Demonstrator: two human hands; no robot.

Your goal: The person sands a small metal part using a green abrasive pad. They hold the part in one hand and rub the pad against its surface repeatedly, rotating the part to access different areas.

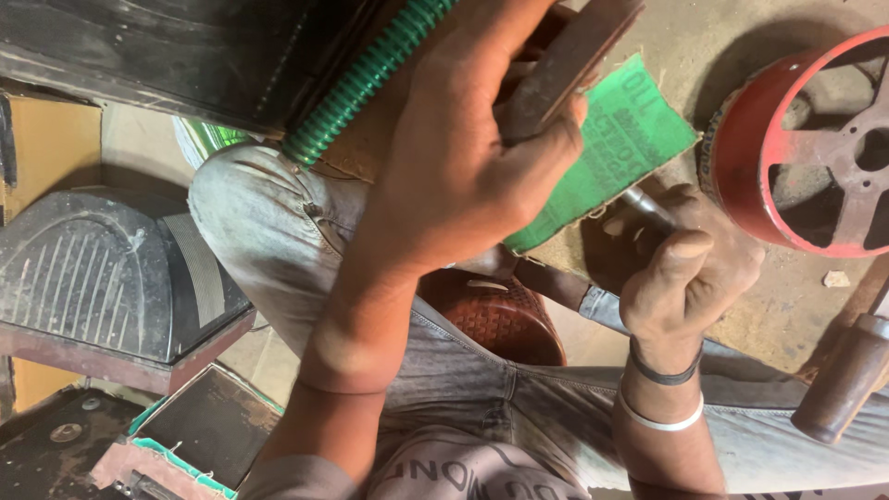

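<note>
My left hand pinches a brown wooden piece against green sandpaper; my right hand is curled tight round a metal rod.

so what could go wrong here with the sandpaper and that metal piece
The left hand pinches the green sandpaper against a brown block by the fingertips only, so it may slip. The right hand grips a thin metal rod close to the paper, so knuckles could get scraped.

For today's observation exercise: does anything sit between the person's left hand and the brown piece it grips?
Yes. A green sheet of sandpaper lies between the left hand and the brown piece, folded under it beneath the thumb. The right hand grips a metal rod just below.
</note>
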